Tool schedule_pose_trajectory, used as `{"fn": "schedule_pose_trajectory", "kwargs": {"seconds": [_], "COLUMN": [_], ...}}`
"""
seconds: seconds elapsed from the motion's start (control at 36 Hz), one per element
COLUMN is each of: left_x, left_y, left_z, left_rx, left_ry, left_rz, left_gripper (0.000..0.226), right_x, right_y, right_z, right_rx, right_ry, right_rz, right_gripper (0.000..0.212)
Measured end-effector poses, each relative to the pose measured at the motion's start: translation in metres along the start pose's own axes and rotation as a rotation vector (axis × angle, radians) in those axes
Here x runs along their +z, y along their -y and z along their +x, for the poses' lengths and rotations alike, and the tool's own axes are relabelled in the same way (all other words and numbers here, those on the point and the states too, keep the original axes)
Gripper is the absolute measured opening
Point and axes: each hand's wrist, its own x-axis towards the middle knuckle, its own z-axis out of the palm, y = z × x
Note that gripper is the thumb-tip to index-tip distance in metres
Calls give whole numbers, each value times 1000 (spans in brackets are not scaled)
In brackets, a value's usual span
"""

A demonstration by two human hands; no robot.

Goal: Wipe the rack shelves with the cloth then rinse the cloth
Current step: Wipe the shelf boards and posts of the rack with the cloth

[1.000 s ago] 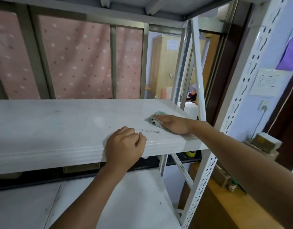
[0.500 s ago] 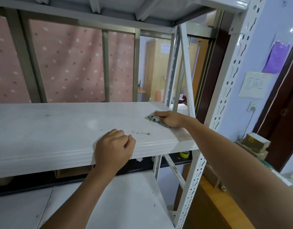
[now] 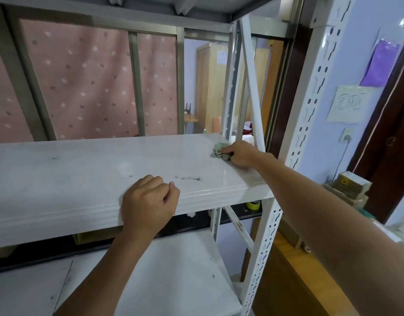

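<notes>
A white metal rack shelf (image 3: 82, 169) spans the view at chest height. My right hand (image 3: 241, 156) presses a small crumpled green cloth (image 3: 218, 151) onto the shelf's far right corner, beside the rear upright. My left hand (image 3: 148, 204) rests as a loose fist on the shelf's front lip, near the middle, holding nothing. A short line of dark crumbs (image 3: 189, 178) lies on the shelf just right of my left hand. A lower white shelf (image 3: 173, 270) shows beneath.
White slotted uprights (image 3: 310, 106) and a diagonal brace (image 3: 251, 83) frame the rack's right end. Another shelf sits overhead. A pink dotted curtain (image 3: 82, 83) hangs behind. Boxes (image 3: 349, 185) sit on a wooden surface at right, below a wall socket.
My right hand has slid the cloth away from me, from near the crumbs to the far right corner of the shelf. My left hand has stayed on the front lip.
</notes>
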Motion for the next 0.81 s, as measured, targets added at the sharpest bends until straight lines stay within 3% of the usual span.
{"fn": "schedule_pose_trajectory", "kwargs": {"seconds": [0.22, 0.36, 0.53, 0.69, 0.81], "left_x": [-7, -12, -24, -57, -74], "left_y": [-6, -5, 8, 42, 64], "left_z": [2, -2, -20, -41, -44], "left_rx": [-17, 61, 211, 170, 127], "left_ry": [11, 31, 135, 108, 56], "left_rz": [-30, -27, -21, 12, 43], "left_gripper": [48, 48, 16, 13, 11], "right_x": [-12, -6, -4, 11, 16], "right_y": [11, 6, 22, 34, 33], "right_z": [-83, -111, -112, -70, -45], "right_rx": [-56, -51, 122, 270, 317], "right_ry": [72, -26, -305, -328, -255], "right_rz": [-34, -47, -62, -37, -104], "right_gripper": [50, 41, 20, 31, 31]}}
